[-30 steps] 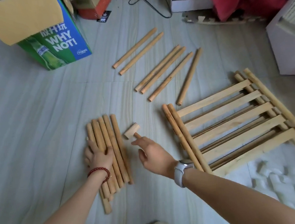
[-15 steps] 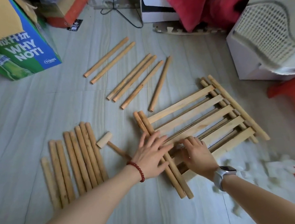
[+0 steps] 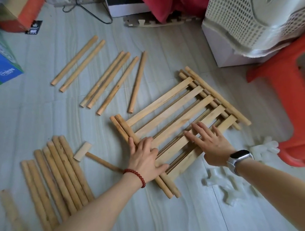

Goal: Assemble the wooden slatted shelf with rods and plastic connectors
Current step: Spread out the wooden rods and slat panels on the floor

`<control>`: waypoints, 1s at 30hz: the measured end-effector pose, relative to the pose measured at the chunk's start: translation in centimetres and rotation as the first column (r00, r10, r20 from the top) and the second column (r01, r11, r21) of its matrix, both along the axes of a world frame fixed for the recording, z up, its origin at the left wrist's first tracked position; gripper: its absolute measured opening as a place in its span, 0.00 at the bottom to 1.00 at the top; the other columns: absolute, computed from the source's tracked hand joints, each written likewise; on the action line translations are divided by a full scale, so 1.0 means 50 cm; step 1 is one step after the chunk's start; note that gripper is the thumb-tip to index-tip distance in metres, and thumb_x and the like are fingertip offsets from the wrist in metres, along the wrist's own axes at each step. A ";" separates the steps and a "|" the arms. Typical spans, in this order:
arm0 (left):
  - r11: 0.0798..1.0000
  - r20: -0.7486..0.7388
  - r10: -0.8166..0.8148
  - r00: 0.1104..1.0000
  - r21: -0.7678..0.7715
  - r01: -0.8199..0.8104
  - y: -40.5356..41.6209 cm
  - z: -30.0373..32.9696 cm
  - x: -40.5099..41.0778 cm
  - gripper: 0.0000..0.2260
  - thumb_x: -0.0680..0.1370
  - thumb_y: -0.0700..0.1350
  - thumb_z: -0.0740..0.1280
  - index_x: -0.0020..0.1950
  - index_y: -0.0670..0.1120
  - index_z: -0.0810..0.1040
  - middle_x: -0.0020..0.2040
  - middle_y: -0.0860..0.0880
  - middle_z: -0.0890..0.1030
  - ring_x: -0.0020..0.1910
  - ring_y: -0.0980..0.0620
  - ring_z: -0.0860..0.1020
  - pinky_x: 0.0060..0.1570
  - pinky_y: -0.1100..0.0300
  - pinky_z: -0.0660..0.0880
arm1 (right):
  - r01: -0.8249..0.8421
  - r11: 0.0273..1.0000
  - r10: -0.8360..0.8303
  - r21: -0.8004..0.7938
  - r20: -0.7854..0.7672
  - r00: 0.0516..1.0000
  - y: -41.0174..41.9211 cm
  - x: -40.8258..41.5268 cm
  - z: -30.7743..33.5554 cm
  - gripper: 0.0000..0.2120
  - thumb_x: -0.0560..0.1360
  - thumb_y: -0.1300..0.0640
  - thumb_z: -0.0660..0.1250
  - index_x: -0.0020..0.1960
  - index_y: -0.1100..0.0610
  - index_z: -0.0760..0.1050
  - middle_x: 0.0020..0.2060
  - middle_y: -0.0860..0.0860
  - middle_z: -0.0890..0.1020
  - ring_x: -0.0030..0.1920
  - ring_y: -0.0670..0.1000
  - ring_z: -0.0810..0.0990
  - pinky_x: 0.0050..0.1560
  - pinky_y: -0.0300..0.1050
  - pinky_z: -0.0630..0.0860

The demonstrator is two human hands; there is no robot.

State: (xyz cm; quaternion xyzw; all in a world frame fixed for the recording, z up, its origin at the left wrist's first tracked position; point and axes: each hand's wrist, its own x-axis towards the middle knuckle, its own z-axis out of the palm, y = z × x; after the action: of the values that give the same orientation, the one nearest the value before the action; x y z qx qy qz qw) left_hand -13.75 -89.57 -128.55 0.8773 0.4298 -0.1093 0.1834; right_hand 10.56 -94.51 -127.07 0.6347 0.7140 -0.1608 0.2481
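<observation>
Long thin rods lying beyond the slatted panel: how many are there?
6 rods: a pair at left, a touching pair in the middle, two single ones nearer the slatted panel and.

pale tan wooden slatted panel (image 3: 176, 121) on a light grey wood-grain floor (image 3: 43, 111), bright red-orange plastic stool (image 3: 287, 99), blue-and-green printed cardboard box (image 3: 1, 67), translucent white plastic connectors (image 3: 226, 183)

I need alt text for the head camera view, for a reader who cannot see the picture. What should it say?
Both hands lie flat on stacked wooden slatted panels on the floor: the left hand at the near rail, the right hand on the slats. A small wooden mallet and loose rods lie to the left, more rods beyond, and white plastic connectors to the right.
</observation>
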 end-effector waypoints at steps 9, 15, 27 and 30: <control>0.963 0.137 -0.061 0.989 0.269 0.022 0.048 0.028 0.008 0.29 0.68 0.69 0.54 0.48 0.47 0.80 0.62 0.44 0.73 0.65 0.43 0.72 0.69 0.34 0.49 | -0.028 0.996 0.028 0.090 0.000 1.000 0.033 -0.036 0.032 0.38 0.74 0.54 0.64 0.76 0.47 0.45 0.69 0.56 0.59 0.67 0.56 0.60 0.57 0.51 0.69; 0.983 0.036 -0.109 0.993 0.155 0.102 -0.011 0.060 0.050 0.39 0.69 0.64 0.65 0.74 0.52 0.54 0.74 0.47 0.57 0.72 0.45 0.58 0.70 0.48 0.55 | 0.028 0.963 -0.011 0.270 -0.066 0.998 0.030 -0.082 0.070 0.31 0.76 0.53 0.61 0.75 0.49 0.53 0.64 0.56 0.64 0.62 0.56 0.64 0.52 0.52 0.65; 0.988 0.108 0.018 0.994 0.151 -0.035 0.007 0.120 0.047 0.43 0.69 0.55 0.70 0.77 0.49 0.49 0.64 0.46 0.63 0.64 0.46 0.61 0.64 0.53 0.58 | 0.141 0.953 -0.125 0.267 -0.075 0.989 -0.239 -0.065 0.017 0.25 0.58 0.52 0.75 0.54 0.54 0.77 0.51 0.56 0.79 0.48 0.57 0.78 0.41 0.50 0.76; 0.987 0.106 0.012 0.994 0.160 -0.029 -0.008 0.120 0.029 0.44 0.69 0.55 0.71 0.77 0.49 0.48 0.65 0.46 0.63 0.65 0.46 0.61 0.64 0.53 0.58 | 0.267 0.957 -0.269 0.116 0.009 0.963 -0.269 -0.053 -0.008 0.29 0.71 0.66 0.62 0.71 0.55 0.62 0.68 0.59 0.64 0.64 0.60 0.67 0.56 0.50 0.70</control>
State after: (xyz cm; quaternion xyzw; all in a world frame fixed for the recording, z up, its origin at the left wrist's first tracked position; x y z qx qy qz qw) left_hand -12.30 -89.96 -122.55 0.8894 0.4359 -0.0263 0.1350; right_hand 7.91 -107.98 -127.45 0.7406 0.6262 -0.1442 0.1963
